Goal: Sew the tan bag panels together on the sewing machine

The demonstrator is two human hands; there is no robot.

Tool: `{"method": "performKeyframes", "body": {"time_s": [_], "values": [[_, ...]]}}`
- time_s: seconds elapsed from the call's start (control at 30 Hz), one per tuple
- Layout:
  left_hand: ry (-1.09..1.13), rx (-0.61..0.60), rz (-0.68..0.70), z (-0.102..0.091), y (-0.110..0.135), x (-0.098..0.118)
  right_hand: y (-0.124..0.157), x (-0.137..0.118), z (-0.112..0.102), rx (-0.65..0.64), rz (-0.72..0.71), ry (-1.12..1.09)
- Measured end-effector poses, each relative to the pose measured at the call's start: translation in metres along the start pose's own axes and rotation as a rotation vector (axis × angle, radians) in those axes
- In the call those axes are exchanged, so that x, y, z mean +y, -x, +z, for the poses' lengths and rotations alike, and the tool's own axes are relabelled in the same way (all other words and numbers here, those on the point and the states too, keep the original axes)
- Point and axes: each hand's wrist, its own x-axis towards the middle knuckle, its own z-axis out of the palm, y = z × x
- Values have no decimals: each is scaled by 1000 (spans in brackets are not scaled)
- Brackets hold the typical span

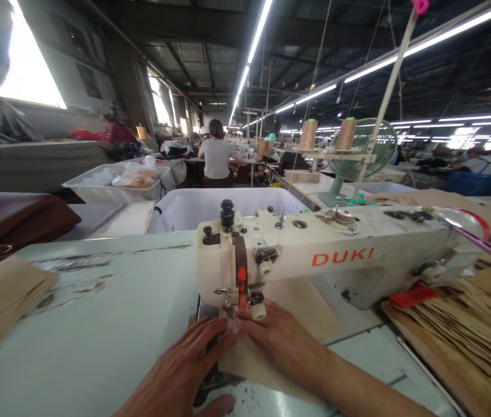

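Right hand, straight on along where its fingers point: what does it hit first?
The right hand lies flat on the tan piece, fingers pointing up-left toward the needle area of the sewing machine. Going straight on, it would likely meet the presser foot and needle first, with the left hand's fingertips right beside; depth is unclear.

A sewing machine (315, 255) stands on the worktop (98, 324); a bin (211, 208) sits behind it, a bag (11, 223) far left, stacked pieces (466, 336) right.
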Motion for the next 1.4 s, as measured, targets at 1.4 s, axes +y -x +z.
{"method": "performKeyframes", "body": {"time_s": [1.4], "values": [[21,-175,-142,21,-2,-6,-6,15,2,119,-15,-52]]}}
